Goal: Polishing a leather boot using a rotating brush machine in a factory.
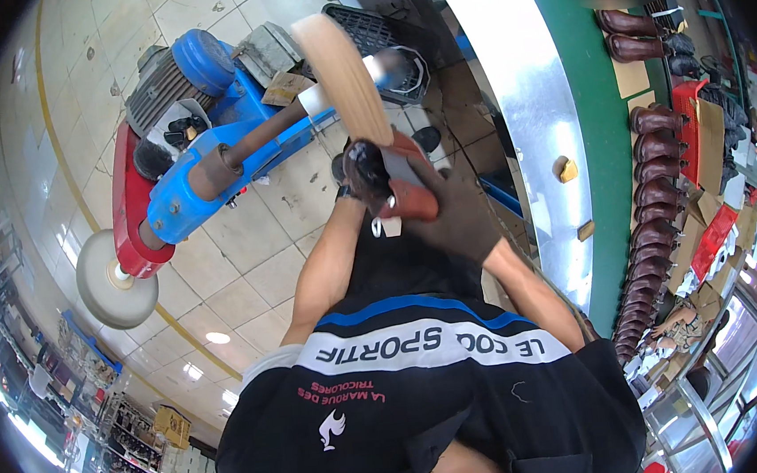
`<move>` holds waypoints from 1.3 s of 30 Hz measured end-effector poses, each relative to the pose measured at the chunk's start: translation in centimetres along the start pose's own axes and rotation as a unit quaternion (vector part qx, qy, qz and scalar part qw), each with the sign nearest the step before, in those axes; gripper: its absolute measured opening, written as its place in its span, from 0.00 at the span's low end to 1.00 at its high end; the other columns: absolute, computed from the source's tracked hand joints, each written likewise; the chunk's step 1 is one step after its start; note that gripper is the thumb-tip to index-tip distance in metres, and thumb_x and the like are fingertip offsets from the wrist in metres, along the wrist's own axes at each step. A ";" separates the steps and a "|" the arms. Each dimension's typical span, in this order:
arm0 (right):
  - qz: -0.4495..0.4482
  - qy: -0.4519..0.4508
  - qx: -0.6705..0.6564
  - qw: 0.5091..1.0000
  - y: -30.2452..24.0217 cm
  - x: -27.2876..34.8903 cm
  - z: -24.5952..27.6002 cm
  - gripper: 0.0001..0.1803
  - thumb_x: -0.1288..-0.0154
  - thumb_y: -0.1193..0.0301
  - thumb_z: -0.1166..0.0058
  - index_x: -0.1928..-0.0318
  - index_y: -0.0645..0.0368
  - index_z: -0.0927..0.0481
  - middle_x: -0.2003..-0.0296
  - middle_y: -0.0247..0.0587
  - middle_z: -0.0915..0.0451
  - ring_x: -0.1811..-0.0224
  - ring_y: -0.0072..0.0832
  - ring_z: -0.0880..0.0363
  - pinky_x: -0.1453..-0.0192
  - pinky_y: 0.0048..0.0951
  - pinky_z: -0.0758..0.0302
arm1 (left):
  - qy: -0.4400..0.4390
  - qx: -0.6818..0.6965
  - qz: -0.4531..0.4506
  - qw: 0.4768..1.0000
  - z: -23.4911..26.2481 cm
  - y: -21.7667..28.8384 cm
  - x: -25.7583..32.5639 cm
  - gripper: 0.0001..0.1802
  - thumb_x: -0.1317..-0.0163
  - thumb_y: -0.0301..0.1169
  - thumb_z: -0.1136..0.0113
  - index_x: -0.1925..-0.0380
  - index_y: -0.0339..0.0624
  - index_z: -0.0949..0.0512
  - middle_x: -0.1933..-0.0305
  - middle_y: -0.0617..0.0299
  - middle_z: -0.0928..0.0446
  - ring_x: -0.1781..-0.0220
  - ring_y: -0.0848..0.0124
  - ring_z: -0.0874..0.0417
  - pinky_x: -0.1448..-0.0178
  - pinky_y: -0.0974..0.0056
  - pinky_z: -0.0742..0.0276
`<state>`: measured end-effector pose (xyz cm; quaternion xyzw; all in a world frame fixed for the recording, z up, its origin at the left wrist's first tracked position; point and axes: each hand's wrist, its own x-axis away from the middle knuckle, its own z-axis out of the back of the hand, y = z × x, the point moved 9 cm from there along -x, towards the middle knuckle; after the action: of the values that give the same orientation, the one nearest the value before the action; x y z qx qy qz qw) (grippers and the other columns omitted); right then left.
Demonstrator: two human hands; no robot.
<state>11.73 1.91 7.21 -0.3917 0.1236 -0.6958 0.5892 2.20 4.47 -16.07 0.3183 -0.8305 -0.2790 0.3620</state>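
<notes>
A reddish-brown leather shoe [409, 197] with a dark, glossy end is held up in front of my body. Its upper part meets the lower edge of a tan buffing wheel [344, 79], which is blurred as if spinning. My right hand [464, 216], in a dark glove, closes round the shoe's right side. On the other side, my left hand [350, 185] grips near the dark end, its fingers mostly hidden behind the shoe. The wheel sits on the shaft of a blue machine [181, 194] with a motor [172, 79].
At the machine's left end is a second, pale wheel [115, 279] beside a red guard [132, 211]. A black plastic crate [385, 36] stands behind the buffing wheel. To my right, a metal-edged green bench [600, 174] carries a long row of brown shoes [656, 206] and a small yellowish lump [566, 169].
</notes>
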 end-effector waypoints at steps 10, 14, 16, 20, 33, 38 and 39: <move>0.048 -0.049 0.124 0.990 -1.7 -3.0 -0.9 0.39 0.60 0.53 0.39 0.46 0.55 0.32 0.67 0.60 0.28 0.68 0.50 0.27 0.65 0.41 0.29 | -0.146 0.458 0.082 0.873 -7.9 4.7 1.3 0.22 0.37 0.45 0.58 0.55 0.37 0.33 0.56 0.51 0.30 0.54 0.59 0.26 0.48 0.55 0.28; 0.059 -0.031 0.098 0.993 -0.6 -2.8 -0.8 0.37 0.63 0.59 0.38 0.47 0.54 0.30 0.68 0.65 0.28 0.71 0.53 0.25 0.66 0.44 0.27 | -0.232 0.491 0.047 0.839 -9.0 5.5 1.7 0.24 0.35 0.42 0.59 0.43 0.43 0.39 0.45 0.52 0.34 0.43 0.57 0.33 0.38 0.49 0.38; 0.064 -0.021 0.121 0.990 -0.7 -2.8 -0.2 0.37 0.63 0.58 0.38 0.47 0.54 0.30 0.68 0.64 0.28 0.71 0.53 0.26 0.67 0.43 0.27 | -0.206 0.537 0.070 0.815 -8.6 4.1 1.3 0.24 0.35 0.42 0.58 0.42 0.45 0.40 0.44 0.52 0.35 0.43 0.57 0.33 0.38 0.49 0.38; 0.060 -0.040 0.155 0.985 -0.8 -2.0 1.2 0.37 0.62 0.56 0.37 0.47 0.54 0.30 0.65 0.62 0.28 0.65 0.52 0.27 0.60 0.43 0.29 | -0.097 0.558 0.122 0.815 -8.9 1.8 0.6 0.22 0.36 0.43 0.58 0.44 0.48 0.38 0.46 0.55 0.33 0.45 0.58 0.30 0.40 0.51 0.34; -0.009 -0.079 -0.023 0.997 1.3 -1.9 2.4 0.33 0.57 0.61 0.39 0.46 0.53 0.30 0.63 0.55 0.24 0.61 0.44 0.24 0.55 0.39 0.30 | 0.014 0.040 -0.024 0.999 0.5 -3.1 -3.5 0.23 0.37 0.40 0.62 0.45 0.43 0.36 0.45 0.51 0.31 0.44 0.61 0.30 0.39 0.57 0.35; -0.116 -0.041 -0.289 0.949 5.5 -0.1 -1.7 0.28 0.52 0.65 0.45 0.48 0.59 0.30 0.66 0.49 0.22 0.62 0.33 0.23 0.57 0.30 0.29 | 0.171 -0.255 -0.105 0.946 3.9 1.4 1.1 0.23 0.40 0.47 0.56 0.56 0.39 0.28 0.56 0.54 0.24 0.51 0.64 0.25 0.46 0.59 0.31; -0.165 -0.022 -0.355 0.920 6.8 0.5 -2.9 0.24 0.50 0.66 0.46 0.51 0.63 0.28 0.66 0.46 0.21 0.62 0.29 0.23 0.56 0.28 0.29 | 0.170 -0.254 -0.104 0.946 3.7 2.8 1.7 0.23 0.40 0.47 0.56 0.56 0.39 0.28 0.56 0.54 0.24 0.51 0.64 0.25 0.46 0.59 0.31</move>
<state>14.68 -1.26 1.20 -0.6050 0.2833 -0.6850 0.2906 -2.52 5.89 -15.50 0.3426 -0.6205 -0.4588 0.5358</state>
